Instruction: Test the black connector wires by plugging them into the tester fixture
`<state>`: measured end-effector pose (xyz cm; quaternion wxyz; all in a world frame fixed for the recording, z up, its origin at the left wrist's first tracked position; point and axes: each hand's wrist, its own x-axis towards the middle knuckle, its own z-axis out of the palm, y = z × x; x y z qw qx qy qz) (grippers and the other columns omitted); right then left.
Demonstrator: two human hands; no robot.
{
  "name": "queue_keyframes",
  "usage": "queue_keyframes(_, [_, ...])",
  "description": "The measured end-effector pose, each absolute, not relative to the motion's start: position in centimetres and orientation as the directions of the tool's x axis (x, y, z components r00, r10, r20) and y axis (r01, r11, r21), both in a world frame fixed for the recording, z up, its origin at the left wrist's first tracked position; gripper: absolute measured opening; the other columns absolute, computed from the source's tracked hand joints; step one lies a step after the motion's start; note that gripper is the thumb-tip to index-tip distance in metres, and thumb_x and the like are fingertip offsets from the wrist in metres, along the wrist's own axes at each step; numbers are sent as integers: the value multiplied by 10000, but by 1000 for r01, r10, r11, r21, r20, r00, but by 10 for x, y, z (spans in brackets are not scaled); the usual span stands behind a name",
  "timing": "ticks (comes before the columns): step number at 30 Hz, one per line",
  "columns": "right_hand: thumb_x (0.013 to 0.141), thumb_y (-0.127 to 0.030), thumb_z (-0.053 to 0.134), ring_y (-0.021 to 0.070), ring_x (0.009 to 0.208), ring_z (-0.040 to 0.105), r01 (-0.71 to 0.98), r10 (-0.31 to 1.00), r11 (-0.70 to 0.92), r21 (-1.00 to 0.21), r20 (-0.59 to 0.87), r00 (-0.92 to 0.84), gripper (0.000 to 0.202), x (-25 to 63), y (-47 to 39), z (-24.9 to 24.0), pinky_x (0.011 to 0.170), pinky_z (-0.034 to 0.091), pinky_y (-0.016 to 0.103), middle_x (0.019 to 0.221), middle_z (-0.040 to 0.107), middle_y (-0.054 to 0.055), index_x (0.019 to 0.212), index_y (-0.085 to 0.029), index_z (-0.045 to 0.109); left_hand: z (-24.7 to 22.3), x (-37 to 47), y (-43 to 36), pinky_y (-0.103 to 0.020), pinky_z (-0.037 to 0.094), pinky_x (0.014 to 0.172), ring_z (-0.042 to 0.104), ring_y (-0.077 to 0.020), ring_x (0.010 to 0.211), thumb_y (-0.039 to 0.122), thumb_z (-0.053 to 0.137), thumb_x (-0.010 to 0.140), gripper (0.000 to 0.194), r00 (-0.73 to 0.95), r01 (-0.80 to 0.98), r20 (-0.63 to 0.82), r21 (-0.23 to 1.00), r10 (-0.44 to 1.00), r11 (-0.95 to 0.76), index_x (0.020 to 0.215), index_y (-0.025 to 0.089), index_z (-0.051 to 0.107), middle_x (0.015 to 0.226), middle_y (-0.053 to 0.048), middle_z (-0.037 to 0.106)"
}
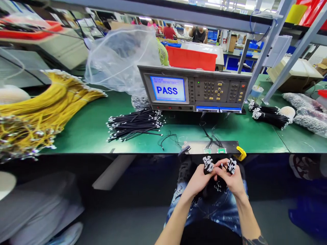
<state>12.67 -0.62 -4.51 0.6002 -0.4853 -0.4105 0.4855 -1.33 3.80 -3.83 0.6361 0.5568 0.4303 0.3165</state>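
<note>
Above my lap, just in front of the table edge, my left hand (201, 178) is closed round a bundle of black cables (208, 164) with white connectors. My right hand (231, 178) is closed on a second bundle of black cables (232, 165), its white ends pointing up. The fingertips of both hands meet between the bundles. More white connectors (218, 186) hang below my hands. Beyond them, a tester (194, 88) shows PASS on its screen; its wires run down to two small green boards (221, 150) on a fixture plate (195, 147).
A pile of black cables (135, 124) lies on the green table (84, 136), with yellow cables (68, 92) at far left. Tied black bundles (273, 115) lie at right. A yellow clamp (240, 153) sticks out at the table edge. Another person's leg shows at lower left.
</note>
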Motion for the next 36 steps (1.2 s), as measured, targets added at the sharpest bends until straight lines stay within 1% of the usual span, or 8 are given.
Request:
queue_keyframes(3, [774,-498,844,128,438,557,-162,986,44,-986,17,169,334,123,-6,-40,427,459,250,622,675,5,895,-193,781,-40,-9,36,-278,421,626,535,-174,639,418,718,746,288,433,99,-181,983,883,153,617,173,640,618,-20,645])
queue_keyframes(7, [777,-478,840,139,422,575,-204,985,63,-977,28,170,298,122,-3,-39,401,476,265,651,702,20,804,-192,764,-38,-13,35,-249,349,516,464,-132,527,446,716,790,335,507,99,-211,977,836,187,621,164,648,541,3,589])
queue_keyframes(12, [796,-460,847,10,351,283,-373,856,263,-890,37,515,313,133,5,-38,332,226,170,652,631,-57,821,-221,646,-36,-19,34,-222,202,399,351,-56,360,587,761,777,484,574,-5,-264,945,775,326,951,136,741,558,35,607])
queue_keyframes(16, [822,-505,817,-9,353,194,-455,783,333,-826,-27,621,374,146,8,-35,347,155,163,812,740,-9,895,-249,553,-37,-18,34,-204,177,394,344,-27,350,598,819,734,517,459,-188,-248,912,853,366,955,136,752,549,47,583])
queue_keyframes(20, [789,-503,837,6,343,189,-450,757,337,-827,-46,651,383,146,10,-41,350,129,172,616,651,-57,848,-232,572,-37,-20,36,-192,132,393,261,18,344,502,904,663,429,275,-368,-231,871,933,324,821,133,754,597,27,629])
queue_keyframes(25, [720,-499,868,32,352,286,-331,816,182,-926,-45,576,392,129,17,-57,362,171,198,513,612,-23,701,-166,662,-37,-29,42,-185,129,385,233,40,332,413,936,618,402,258,-492,-250,798,933,349,869,143,774,709,-19,724])
queue_keyframes(31, [760,-541,813,122,436,517,-116,802,153,-981,55,595,390,125,27,-68,433,388,254,586,713,34,747,-166,705,-38,-23,43,-182,117,380,238,37,327,523,926,619,466,280,-446,-256,819,925,361,831,137,774,608,45,593])
queue_keyframes(36, [738,-515,825,162,487,602,-140,820,119,-983,18,573,363,126,29,-65,522,479,298,589,728,36,742,-170,711,-36,-15,42,-197,107,386,224,24,349,620,913,579,561,231,-371,-281,860,931,351,797,124,764,556,59,524])
